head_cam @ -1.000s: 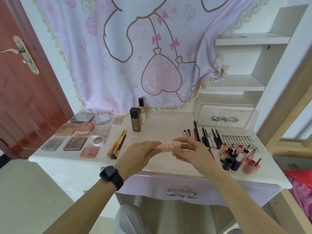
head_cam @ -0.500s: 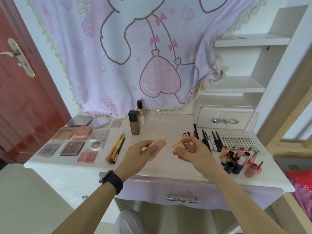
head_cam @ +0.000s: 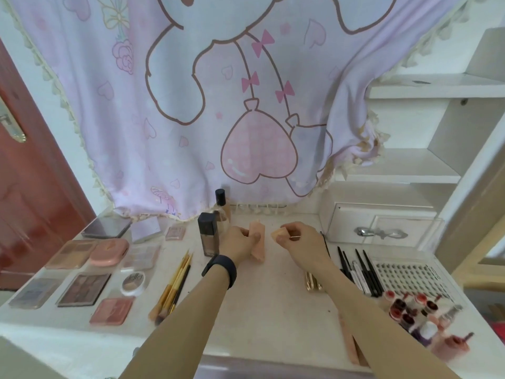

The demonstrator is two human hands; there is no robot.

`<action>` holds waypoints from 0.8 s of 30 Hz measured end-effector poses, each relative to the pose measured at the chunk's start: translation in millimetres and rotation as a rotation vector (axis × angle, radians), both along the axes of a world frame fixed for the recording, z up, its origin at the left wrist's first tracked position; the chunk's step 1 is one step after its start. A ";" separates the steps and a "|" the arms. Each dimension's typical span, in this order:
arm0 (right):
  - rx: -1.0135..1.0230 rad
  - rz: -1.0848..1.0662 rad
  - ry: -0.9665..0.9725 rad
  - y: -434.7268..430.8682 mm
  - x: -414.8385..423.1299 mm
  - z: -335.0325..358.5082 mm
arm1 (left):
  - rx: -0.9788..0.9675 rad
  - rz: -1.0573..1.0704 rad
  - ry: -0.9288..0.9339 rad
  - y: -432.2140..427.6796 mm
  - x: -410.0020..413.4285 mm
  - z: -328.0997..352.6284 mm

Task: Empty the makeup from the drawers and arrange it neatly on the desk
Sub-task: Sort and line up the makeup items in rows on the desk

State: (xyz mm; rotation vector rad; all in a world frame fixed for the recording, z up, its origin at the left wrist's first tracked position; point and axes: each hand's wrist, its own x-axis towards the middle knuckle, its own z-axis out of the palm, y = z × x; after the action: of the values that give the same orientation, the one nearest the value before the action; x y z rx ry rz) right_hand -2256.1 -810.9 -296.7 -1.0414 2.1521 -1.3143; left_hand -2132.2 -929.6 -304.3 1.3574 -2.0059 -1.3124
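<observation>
Makeup tube [head_cam: 258, 243] stands upright near the desk's [head_cam: 273, 310] rear edge, gripped by the left hand [head_cam: 237, 243]. The right hand [head_cam: 303, 242], held apart, pinches what seems its cap [head_cam: 277, 234]. Risk: a nudge topples the adjacent foundation bottle [head_cam: 209, 236], or the open tube smears.

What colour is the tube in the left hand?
The tube is peachy beige, almost skin-toned. The head view, the only one, shows it clearly.

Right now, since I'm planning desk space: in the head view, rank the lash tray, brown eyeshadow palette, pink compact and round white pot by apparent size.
1. lash tray
2. brown eyeshadow palette
3. pink compact; it lies farther back, so its place against the palette is unsure
4. round white pot
</observation>
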 end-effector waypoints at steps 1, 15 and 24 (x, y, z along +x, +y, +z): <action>0.020 0.002 0.034 -10.5 -7.0 -0.9 | -0.006 0.015 -0.008 -8.2 -8.2 -2.9; 0.276 0.110 0.420 -78.6 -60.6 -27.9 | -0.345 0.018 -0.410 -32.7 -49.6 -28.8; 0.276 0.114 0.395 -80.7 -67.4 -31.5 | -0.328 -0.001 -0.424 -32.0 -47.3 -27.2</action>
State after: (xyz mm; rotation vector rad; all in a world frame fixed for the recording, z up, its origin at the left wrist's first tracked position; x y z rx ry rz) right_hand -2323.5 -891.6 -328.2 -1.3680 2.4233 -0.7784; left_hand -2179.5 -961.6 -331.5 1.5624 -2.3616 -0.6862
